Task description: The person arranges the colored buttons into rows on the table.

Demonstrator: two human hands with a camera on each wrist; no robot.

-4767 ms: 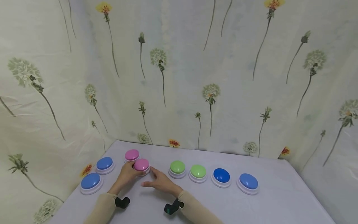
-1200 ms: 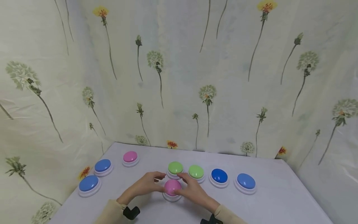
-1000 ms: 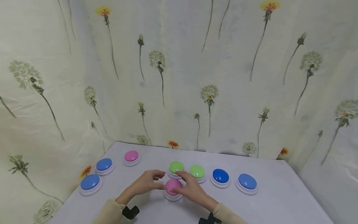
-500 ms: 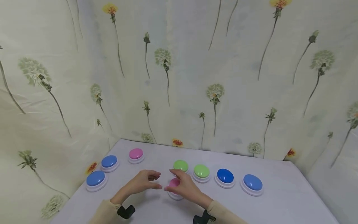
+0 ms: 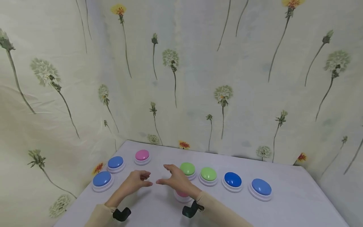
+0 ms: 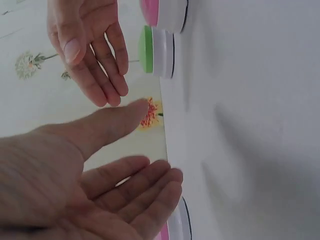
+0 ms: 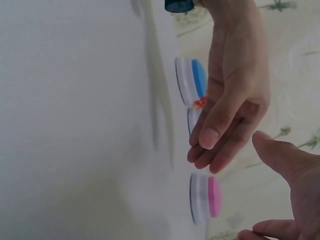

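Hanging above the white table (image 5: 158,214), the left hand (image 5: 133,183) and right hand (image 5: 178,180) are held apart, fingers loose, thumbs out. The near pink button (image 5: 181,194) is partly hidden by the right hand. The far pink button (image 5: 142,154) is seen between blue buttons (image 5: 102,179) on the left and green buttons (image 5: 208,174) on the right.

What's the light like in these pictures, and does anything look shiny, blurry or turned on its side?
Head view: soft light, small glints on the dark blue button, faint shadows on the tabletop below the hands; left wrist view: turned sideways, soft-edged shadows on the tabletop beyond the left hand; right wrist view: also sideways, slightly hazy, fine detail soft.
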